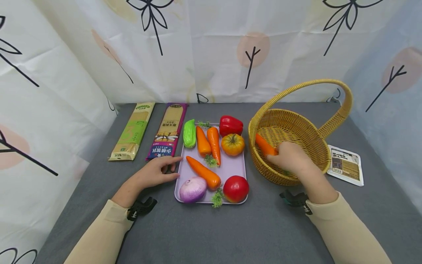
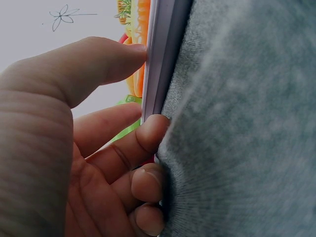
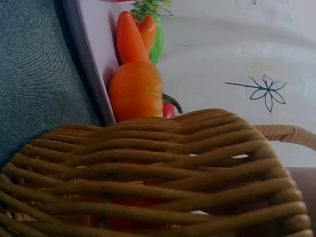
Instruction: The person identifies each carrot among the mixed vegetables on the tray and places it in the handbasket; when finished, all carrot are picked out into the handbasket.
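Note:
Inside the wicker basket (image 1: 321,156), my right hand (image 1: 291,157) holds an orange carrot (image 1: 265,145) by one end. The basket's woven side fills the lower right wrist view and mostly hides that hand. My left hand (image 1: 155,170) rests at the left edge of a pale purple tray (image 1: 235,167). In the left wrist view its thumb (image 2: 116,57) and index finger touch the tray's rim, while the other fingers are loosely bent by the cloth. On the tray lie several carrots (image 1: 201,170), a purple onion (image 1: 193,189), a tomato (image 1: 236,189), and a small pumpkin (image 1: 232,144).
A red bell pepper (image 1: 230,125) and a green pepper (image 1: 189,134) sit at the tray's far end. Two noodle packs, one green (image 1: 133,132) and one purple (image 1: 168,130), lie left of it. A white packet (image 1: 345,165) lies right of the basket, whose tall handle (image 1: 306,82) arches above.

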The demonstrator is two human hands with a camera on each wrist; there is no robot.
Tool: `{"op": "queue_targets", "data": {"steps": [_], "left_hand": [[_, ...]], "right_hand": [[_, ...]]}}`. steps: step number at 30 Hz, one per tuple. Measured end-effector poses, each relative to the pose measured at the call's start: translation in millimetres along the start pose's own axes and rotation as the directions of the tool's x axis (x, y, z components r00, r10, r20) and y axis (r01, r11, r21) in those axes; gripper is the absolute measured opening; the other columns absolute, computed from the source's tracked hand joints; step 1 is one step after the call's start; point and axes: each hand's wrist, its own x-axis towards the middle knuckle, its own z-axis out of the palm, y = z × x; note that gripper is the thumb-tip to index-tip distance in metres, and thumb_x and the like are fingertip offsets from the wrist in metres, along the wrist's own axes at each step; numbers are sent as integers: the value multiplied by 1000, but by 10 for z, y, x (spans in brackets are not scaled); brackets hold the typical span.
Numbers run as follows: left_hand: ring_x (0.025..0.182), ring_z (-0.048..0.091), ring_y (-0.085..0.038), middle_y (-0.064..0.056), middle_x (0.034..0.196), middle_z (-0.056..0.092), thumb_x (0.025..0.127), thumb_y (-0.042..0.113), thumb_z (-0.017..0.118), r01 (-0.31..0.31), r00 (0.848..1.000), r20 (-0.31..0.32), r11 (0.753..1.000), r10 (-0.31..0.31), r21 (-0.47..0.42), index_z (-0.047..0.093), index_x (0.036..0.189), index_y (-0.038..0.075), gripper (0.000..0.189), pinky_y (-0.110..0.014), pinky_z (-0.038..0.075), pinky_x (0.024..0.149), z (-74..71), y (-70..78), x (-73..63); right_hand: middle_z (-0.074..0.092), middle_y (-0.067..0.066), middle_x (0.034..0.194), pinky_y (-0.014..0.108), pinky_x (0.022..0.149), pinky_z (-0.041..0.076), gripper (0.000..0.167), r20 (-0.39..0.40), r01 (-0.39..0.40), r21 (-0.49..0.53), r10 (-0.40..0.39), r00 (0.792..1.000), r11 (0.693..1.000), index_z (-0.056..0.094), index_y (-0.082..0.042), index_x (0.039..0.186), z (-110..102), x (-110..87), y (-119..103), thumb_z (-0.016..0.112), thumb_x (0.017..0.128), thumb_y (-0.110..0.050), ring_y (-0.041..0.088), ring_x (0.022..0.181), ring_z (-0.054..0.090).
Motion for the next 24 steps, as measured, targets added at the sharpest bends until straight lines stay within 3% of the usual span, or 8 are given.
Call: {"op": "queue_targets", "data": {"steps": [15,20,24], "left_hand": [[69,46,-12,2,90,54,92,23,79,-34,999,-14,999,34,6,62,140,7,54,-28,38,62,9,-16,4],[69,46,-12,2,90,54,92,24,79,-28,1000,-11,1000,28,2,62,140,8,54,-28,38,61,16,-18,5],[70,48,-13,2,91,54,92,25,79,-8,1000,-2,1000,8,1,62,141,10,54,-27,39,62,16,-17,6]], "right_hand": [[51,5,68,35,59,37,38,19,15,3,-15,1000,1000,63,-8,73,30,24,-11,71,93,-39,22,64,48],[63,14,85,40,68,44,45,-14,2,14,-2,1000,1000,72,1,100,-58,-15,-24,72,93,-42,28,78,55],[68,20,104,46,77,47,64,-74,5,25,-3,997,1000,65,9,128,-150,-66,-33,72,93,-44,32,89,58]]}}
